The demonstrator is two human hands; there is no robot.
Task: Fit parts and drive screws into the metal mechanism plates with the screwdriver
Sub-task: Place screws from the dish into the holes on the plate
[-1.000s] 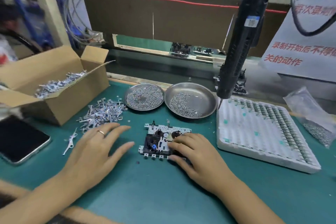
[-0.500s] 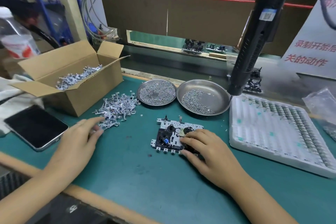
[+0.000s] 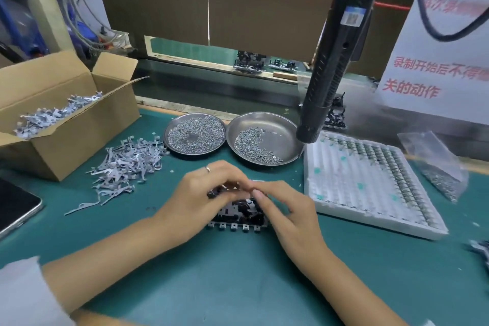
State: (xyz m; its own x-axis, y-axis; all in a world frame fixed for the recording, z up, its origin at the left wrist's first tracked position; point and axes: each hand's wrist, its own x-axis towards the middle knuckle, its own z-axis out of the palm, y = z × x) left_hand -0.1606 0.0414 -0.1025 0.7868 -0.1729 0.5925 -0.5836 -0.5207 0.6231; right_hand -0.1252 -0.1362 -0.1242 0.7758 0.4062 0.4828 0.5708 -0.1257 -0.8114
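- Our left hand [image 3: 203, 193] and right hand [image 3: 285, 214] meet over the mechanism plate [image 3: 238, 216] on the green surface [image 3: 238, 272], fingers curled, likely pinching a tiny part; we cannot tell.
- Shiny round dishes [image 3: 288, 137] of little screws sit just past our hands for easy reach.
- The black screwdriver [image 3: 333, 61] hangs above them, untouched.

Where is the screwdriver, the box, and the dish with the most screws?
screwdriver [image 3: 334, 61], head view, middle of its hanging black body.
box [image 3: 87, 137], head view, its front cardboard wall.
left dish [image 3: 169, 128], head view, its left rim; screws cover nearly its whole floor.
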